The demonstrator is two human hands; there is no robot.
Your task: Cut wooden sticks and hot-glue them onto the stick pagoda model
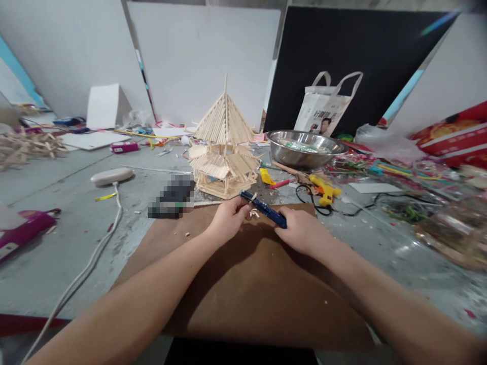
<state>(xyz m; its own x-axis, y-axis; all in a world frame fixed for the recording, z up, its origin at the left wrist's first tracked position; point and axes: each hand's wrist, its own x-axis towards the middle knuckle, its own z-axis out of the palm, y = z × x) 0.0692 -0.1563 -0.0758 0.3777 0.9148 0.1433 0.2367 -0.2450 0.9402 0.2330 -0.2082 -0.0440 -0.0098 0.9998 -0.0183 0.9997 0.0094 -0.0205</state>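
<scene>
- Slanting far-left to near-right, the blue tool (268, 212) sits between left hand (227, 219) and right hand (301, 230).
- Right's wrapped round the near end; left's bunched up by the tip, can't tell what it's pinching.
- Brown board (262, 294) underneath, stick pagoda (226, 165) just beyond.

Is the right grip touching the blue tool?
Touching. The head view shows the right grip wrapped around the near end of the blue tool.

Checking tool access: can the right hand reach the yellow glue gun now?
Probably not until freed: the right hand grips the blue tool. Otherwise the way looks open; the yellow glue gun lies just beyond that hand.
</scene>
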